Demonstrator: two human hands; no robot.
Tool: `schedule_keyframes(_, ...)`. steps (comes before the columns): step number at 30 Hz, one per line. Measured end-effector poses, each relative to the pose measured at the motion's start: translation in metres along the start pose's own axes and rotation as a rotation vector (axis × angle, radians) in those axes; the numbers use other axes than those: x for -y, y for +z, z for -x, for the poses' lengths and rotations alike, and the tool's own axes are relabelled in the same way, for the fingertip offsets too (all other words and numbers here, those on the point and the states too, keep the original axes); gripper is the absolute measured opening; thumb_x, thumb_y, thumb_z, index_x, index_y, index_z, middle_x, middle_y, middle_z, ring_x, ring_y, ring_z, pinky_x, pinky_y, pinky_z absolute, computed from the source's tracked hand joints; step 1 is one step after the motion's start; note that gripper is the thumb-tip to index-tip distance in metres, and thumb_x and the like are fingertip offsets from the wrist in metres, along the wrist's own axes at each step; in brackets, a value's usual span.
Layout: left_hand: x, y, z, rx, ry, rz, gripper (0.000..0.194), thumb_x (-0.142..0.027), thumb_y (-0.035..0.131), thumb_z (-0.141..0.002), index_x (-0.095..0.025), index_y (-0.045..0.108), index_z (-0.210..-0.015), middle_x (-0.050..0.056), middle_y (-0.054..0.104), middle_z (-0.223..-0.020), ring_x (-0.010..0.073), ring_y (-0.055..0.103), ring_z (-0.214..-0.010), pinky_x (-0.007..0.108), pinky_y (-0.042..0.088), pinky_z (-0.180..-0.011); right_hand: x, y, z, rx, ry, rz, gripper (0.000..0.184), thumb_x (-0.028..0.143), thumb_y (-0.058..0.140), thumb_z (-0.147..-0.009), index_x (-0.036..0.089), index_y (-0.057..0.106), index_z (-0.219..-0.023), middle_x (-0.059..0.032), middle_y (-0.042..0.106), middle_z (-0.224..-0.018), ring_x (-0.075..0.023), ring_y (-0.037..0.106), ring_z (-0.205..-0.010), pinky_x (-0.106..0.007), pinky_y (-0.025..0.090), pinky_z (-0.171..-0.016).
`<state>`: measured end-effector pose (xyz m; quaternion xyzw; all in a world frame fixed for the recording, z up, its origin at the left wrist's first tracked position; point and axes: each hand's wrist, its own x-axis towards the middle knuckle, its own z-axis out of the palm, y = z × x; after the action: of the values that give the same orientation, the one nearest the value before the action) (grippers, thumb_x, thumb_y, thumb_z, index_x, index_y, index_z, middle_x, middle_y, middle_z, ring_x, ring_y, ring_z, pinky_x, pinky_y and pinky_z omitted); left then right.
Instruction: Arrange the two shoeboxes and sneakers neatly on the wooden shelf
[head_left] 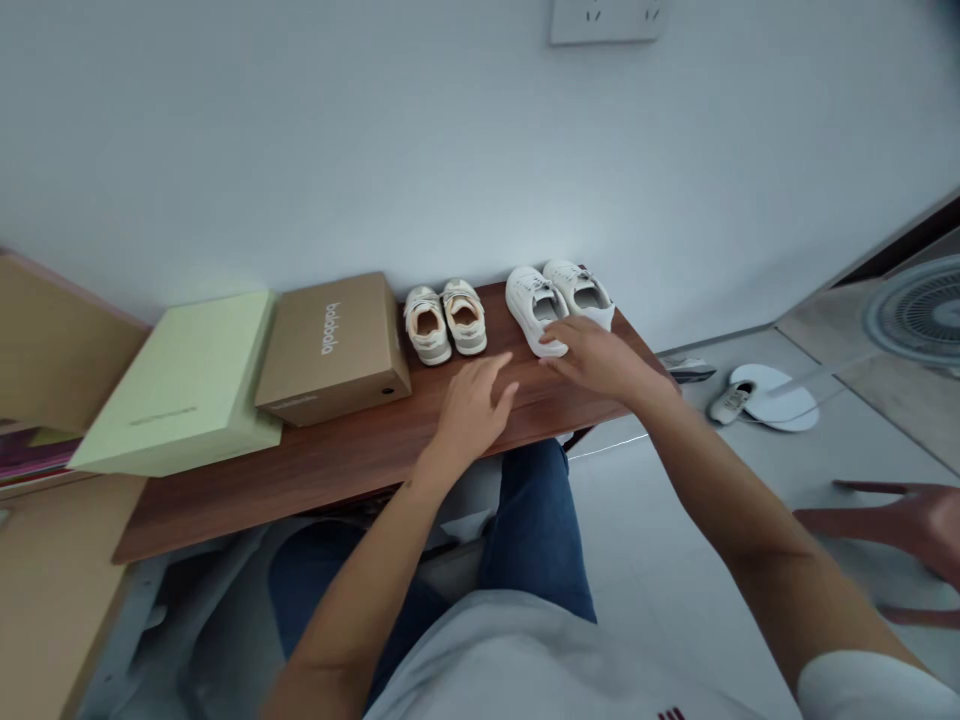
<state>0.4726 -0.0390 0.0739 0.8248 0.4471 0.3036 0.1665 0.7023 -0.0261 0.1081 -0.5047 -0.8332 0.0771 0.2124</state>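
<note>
A pair of larger white sneakers stands side by side near the right end of a brown wooden bench (330,455), toes toward the wall. My right hand (592,355) is at the heel of the left white sneaker (529,298), fingers apart around its back edge; whether they touch it I cannot tell. It partly covers the right white sneaker (581,285). My left hand (472,405) hovers over the bench's front part, open, thumb and fingers apart, holding nothing. Just beyond it sit the small cream left shoe (429,345) and small cream right shoe (469,335).
A brown shoebox (330,345) and a pale green box (187,385) stand on the bench at left. A cardboard box (60,350) is further left. On the floor at right are a fan (922,310), another shoe (731,403) and a reddish stool (915,525).
</note>
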Motion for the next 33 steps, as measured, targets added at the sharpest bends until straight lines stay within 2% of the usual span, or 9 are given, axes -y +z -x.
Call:
schedule_keyframes(4,0.023,-0.021,0.084,-0.144,-0.221,0.094,0.033,-0.038,0.05,-0.093,-0.029,0.062,-0.122,0.007,0.069,-0.121,0.0239,0.061,-0.117,0.042,0.045,-0.105,0.029,0.033,0.029,-0.044,0.004,-0.162,0.023,0.033,0.058,-0.092,0.022,0.065,-0.111,-0.0113,0.068,-0.117,-0.0292,0.062,-0.113,-0.046,0.048,-0.1)
schedule_keyframes(8,0.04,-0.037,0.163,-0.301,-0.543,0.154,0.025,-0.044,0.051,-0.09,-0.031,0.068,-0.103,0.004,0.074,-0.096,0.0237,0.069,-0.089,0.04,0.054,-0.085,0.067,0.086,0.072,-0.261,0.192,-0.317,0.02,0.037,0.056,-0.093,0.027,0.066,-0.107,-0.0078,0.072,-0.112,-0.0274,0.067,-0.107,-0.047,0.053,-0.096)
schedule_keyframes(12,0.041,-0.034,0.195,-0.097,-0.614,0.21,0.029,-0.047,0.049,-0.091,-0.029,0.065,-0.075,0.001,0.066,-0.066,0.0209,0.064,-0.063,0.033,0.052,-0.061,0.1,0.142,0.095,-0.366,0.374,-0.44,0.02,0.037,0.052,-0.094,0.032,0.064,-0.109,-0.0062,0.074,-0.101,-0.0278,0.072,-0.094,-0.047,0.06,-0.082)
schedule_keyframes(15,0.032,-0.024,0.181,0.02,-0.481,0.243,0.035,-0.044,0.047,-0.093,-0.027,0.063,-0.067,0.003,0.063,-0.068,0.0209,0.063,-0.067,0.034,0.053,-0.066,0.104,0.154,0.089,-0.314,0.336,-0.446,0.019,0.035,0.05,-0.094,0.035,0.064,-0.108,-0.0063,0.074,-0.1,-0.0297,0.071,-0.099,-0.05,0.058,-0.086)
schedule_keyframes(18,0.024,-0.015,0.158,0.024,-0.338,0.324,0.031,-0.037,0.042,-0.096,-0.03,0.072,-0.096,0.008,0.069,-0.095,0.0224,0.066,-0.092,0.038,0.054,-0.085,0.1,0.145,0.08,-0.295,0.319,-0.418,0.021,0.036,0.05,-0.094,0.032,0.063,-0.11,-0.0079,0.073,-0.1,-0.0293,0.07,-0.097,-0.05,0.058,-0.086)
schedule_keyframes(23,0.033,-0.001,0.128,-0.03,-0.289,0.317,0.036,-0.035,0.048,-0.094,-0.031,0.063,-0.126,0.011,0.062,-0.125,0.0246,0.057,-0.122,0.044,0.045,-0.106,0.097,0.133,0.062,-0.124,0.196,-0.421,0.019,0.032,0.052,-0.093,0.03,0.065,-0.108,-0.0076,0.072,-0.107,-0.0273,0.068,-0.102,-0.047,0.056,-0.091)
schedule_keyframes(26,0.052,0.013,0.079,-0.2,-0.361,0.258,0.056,-0.034,0.054,-0.09,-0.023,0.043,-0.145,0.017,0.047,-0.145,0.027,0.041,-0.14,0.049,0.037,-0.112,0.087,0.13,0.016,-0.222,0.191,-0.384,0.022,0.031,0.052,-0.093,0.027,0.063,-0.112,-0.0102,0.066,-0.125,-0.0276,0.058,-0.123,-0.048,0.048,-0.104)
schedule_keyframes(29,0.077,0.028,0.006,-0.379,-0.538,0.125,0.071,-0.03,0.057,-0.088,-0.017,0.027,-0.151,0.024,0.026,-0.157,0.03,0.019,-0.151,0.05,0.027,-0.117,0.07,0.134,-0.054,-0.325,0.369,-0.251,0.038,0.029,0.049,-0.093,0.017,0.053,-0.13,-0.019,0.051,-0.142,-0.0304,0.04,-0.14,-0.048,0.038,-0.111)
schedule_keyframes(33,0.102,0.034,-0.058,-0.446,-0.676,0.063,0.05,-0.023,0.056,-0.089,-0.017,0.042,-0.136,0.024,0.033,-0.151,0.0294,0.036,-0.143,0.044,0.033,-0.112,0.05,0.149,-0.118,-0.185,0.481,-0.208,0.055,0.032,0.057,-0.088,0.011,0.042,-0.137,-0.0254,0.044,-0.145,-0.0326,0.044,-0.136,-0.044,0.041,-0.107)
